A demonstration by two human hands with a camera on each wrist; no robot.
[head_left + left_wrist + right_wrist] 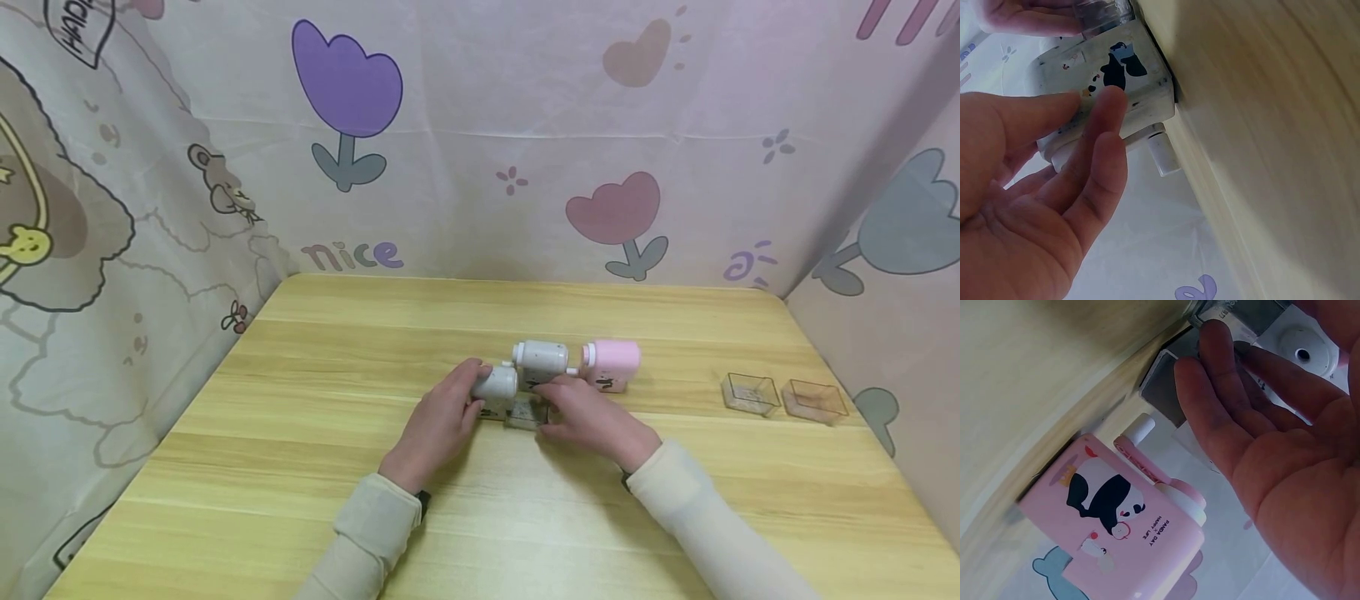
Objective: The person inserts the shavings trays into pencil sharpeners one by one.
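On a wooden table [517, 533], my left grip [438, 425] is wrapped around one end of a white panda-printed box [497, 383], thumb and fingers apart, likely to steady it. My right grip [596, 423] pinches a small clear tray [522, 422] by its right end, just beside that box, probably because its thin walls suit fingertips. Behind stands a second white box [543, 357]; right of it, a pink box [617, 358], untouched. Two spare trays [750, 407] sit side by side, well apart to the right, seemingly out of my way
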